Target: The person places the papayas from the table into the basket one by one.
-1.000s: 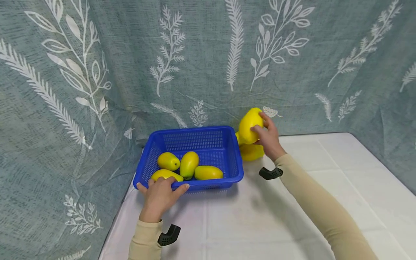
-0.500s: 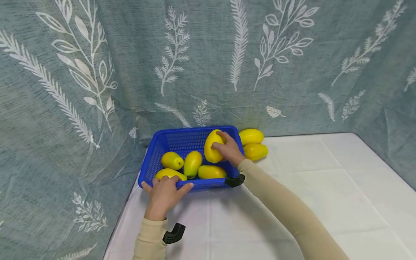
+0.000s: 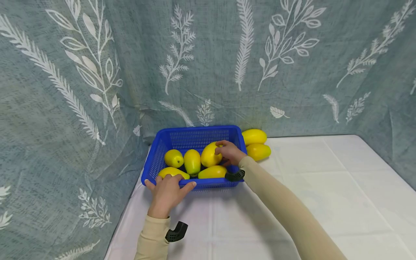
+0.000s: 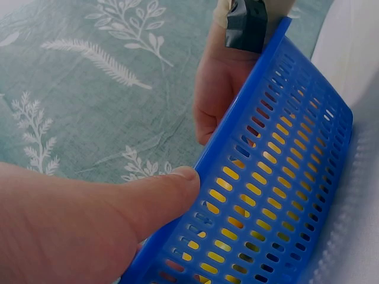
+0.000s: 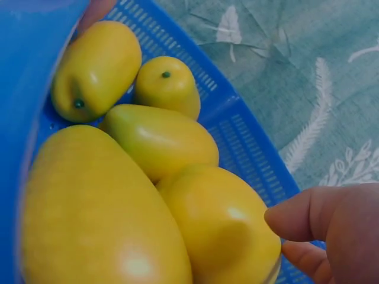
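A blue perforated basket (image 3: 214,183) stands on the white cloth with several yellow mangoes inside. My left hand (image 3: 167,195) holds its front rim, fingers over the edge and thumb (image 4: 172,189) against the rim in the left wrist view. At the basket's right end, my right hand (image 3: 231,152) is beside a yellow mango (image 3: 209,155) that lies among the others. In the right wrist view, the thumb (image 5: 296,216) and one finger are at the right side of this mango (image 5: 219,225), not wrapped round it. The other fingers are hidden there.
Two more mangoes, one behind (image 3: 254,137) and one in front (image 3: 259,152), lie just outside the basket's right wall. A grey-green curtain (image 3: 221,72) with white leaf prints hangs close behind and at the left. White cloth (image 3: 325,187) extends to the right.
My right hand has carried a mango from the right of the basket over its wall and down inside, then loosened its fingers. The left hand stays on the rim.
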Demonstrator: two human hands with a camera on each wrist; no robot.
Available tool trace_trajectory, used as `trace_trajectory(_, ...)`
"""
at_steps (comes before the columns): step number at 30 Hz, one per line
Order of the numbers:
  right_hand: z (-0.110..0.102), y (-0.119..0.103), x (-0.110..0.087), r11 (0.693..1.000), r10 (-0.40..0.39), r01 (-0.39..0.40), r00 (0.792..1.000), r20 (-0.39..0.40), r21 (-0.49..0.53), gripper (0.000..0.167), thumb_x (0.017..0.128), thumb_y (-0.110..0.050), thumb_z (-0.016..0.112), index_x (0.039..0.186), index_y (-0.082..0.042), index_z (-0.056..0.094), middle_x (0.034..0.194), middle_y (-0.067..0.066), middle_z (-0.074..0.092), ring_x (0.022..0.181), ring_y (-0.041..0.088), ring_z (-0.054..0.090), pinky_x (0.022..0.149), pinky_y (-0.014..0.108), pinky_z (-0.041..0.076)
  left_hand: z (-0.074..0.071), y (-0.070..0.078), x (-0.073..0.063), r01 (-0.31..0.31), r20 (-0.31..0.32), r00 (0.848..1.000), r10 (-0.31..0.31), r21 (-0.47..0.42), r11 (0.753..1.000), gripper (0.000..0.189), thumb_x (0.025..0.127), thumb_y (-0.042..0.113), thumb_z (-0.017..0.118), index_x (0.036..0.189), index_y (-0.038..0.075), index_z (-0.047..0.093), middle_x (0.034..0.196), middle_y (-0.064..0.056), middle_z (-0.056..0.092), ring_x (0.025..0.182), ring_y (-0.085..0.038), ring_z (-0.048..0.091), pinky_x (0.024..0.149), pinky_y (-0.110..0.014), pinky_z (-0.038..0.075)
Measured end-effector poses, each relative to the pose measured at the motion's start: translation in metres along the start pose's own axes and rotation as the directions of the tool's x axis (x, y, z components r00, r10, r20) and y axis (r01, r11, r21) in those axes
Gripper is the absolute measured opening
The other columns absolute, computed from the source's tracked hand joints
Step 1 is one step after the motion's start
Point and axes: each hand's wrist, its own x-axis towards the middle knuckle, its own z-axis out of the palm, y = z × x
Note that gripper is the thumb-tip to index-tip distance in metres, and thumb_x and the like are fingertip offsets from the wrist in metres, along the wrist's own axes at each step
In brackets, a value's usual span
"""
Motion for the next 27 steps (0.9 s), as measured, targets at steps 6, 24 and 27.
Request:
trace_trajectory(6,0.002,0.001,-0.003,1.000,-0.020,0.020,1.000,-0.011,-0.007,0.057,0.097,-0.015,0.057,0.153,-0.016,0.044,0.152,0.016,0.048,0.118,0.033,0.057,0.104,0.052,0.051,0.000,0.000,0.000,-0.002,-0.003,1.000,0.002,-0.001,1.000,0.055,0.094,0.055,0.065,0.121,0.007,0.073,0.118,-0.024,0.070,0.127,-0.062,0.047,0.103,-0.091,0.006)
trace_trajectory(24,-0.084,0.013,-0.090,0.868,-0.331,0.417,0.890,-0.312,0.269,0.051,0.103,-0.012,0.047,0.153,-0.008,0.038,0.143,0.014,0.049,0.116,0.020,0.061,0.102,0.036,0.056,-0.003,0.000,0.001,-0.003,0.015,1.000,0.003,-0.004,1.000,0.057,0.094,0.056,0.064,0.122,0.007,0.072,0.118,-0.026,0.069,0.126,-0.064,0.046,0.102,-0.091,0.004)
trace_trajectory(27,-0.102,0.028,-0.099,0.831,-0.255,0.400,0.891,-0.376,0.387,0.051,0.107,-0.016,0.045,0.156,-0.010,0.032,0.143,0.010,0.047,0.114,0.015,0.063,0.098,0.028,0.057,-0.002,0.000,-0.001,-0.002,0.020,1.000,0.003,-0.012,1.000,0.057,0.094,0.056,0.064,0.122,0.006,0.072,0.118,-0.025,0.069,0.125,-0.063,0.046,0.102,-0.092,0.004)
